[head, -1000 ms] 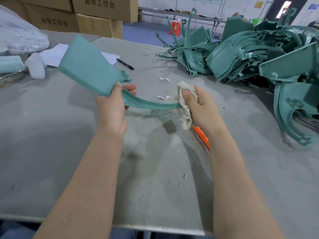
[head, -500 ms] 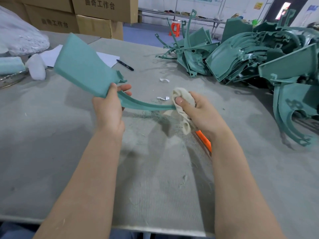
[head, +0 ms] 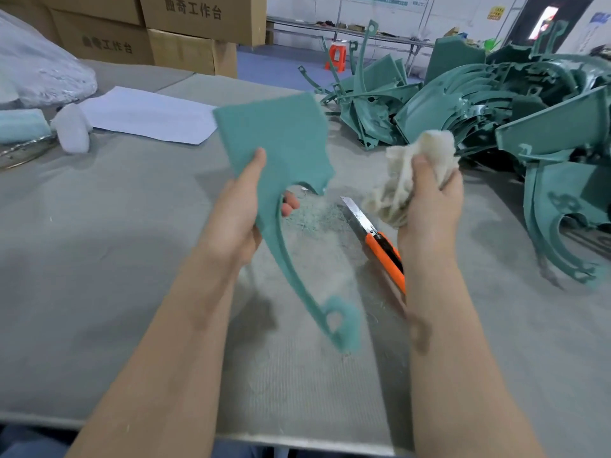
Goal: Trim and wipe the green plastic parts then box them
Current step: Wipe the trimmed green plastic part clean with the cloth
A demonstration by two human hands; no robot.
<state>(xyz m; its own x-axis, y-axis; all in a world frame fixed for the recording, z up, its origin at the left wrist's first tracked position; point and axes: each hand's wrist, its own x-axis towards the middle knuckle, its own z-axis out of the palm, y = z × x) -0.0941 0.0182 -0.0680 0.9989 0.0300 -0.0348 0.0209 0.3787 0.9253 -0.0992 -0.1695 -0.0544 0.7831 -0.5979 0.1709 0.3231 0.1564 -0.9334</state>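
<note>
My left hand [head: 239, 213] grips a green plastic part [head: 281, 143] above the table; its flat plate points up and its curved arm hangs down toward me, ending in a blurred loop. My right hand [head: 429, 206] holds a crumpled white cloth [head: 406, 173], lifted clear of the part. An orange utility knife [head: 380, 239] with its blade out lies on the grey table [head: 99, 259] between my hands, next to a small heap of green shavings [head: 314, 216].
A big pile of green parts [head: 496, 107] fills the back right, one curved piece [head: 555, 223] lying nearest. White paper [head: 145, 114], a white object [head: 72, 127] and a plastic bag [head: 36, 74] lie at the back left. Cardboard boxes [head: 185, 24] stand behind.
My left hand has turned the part so its arm swings down toward me. My right hand has lifted the cloth off the arm, up and to the right, uncovering the knife.
</note>
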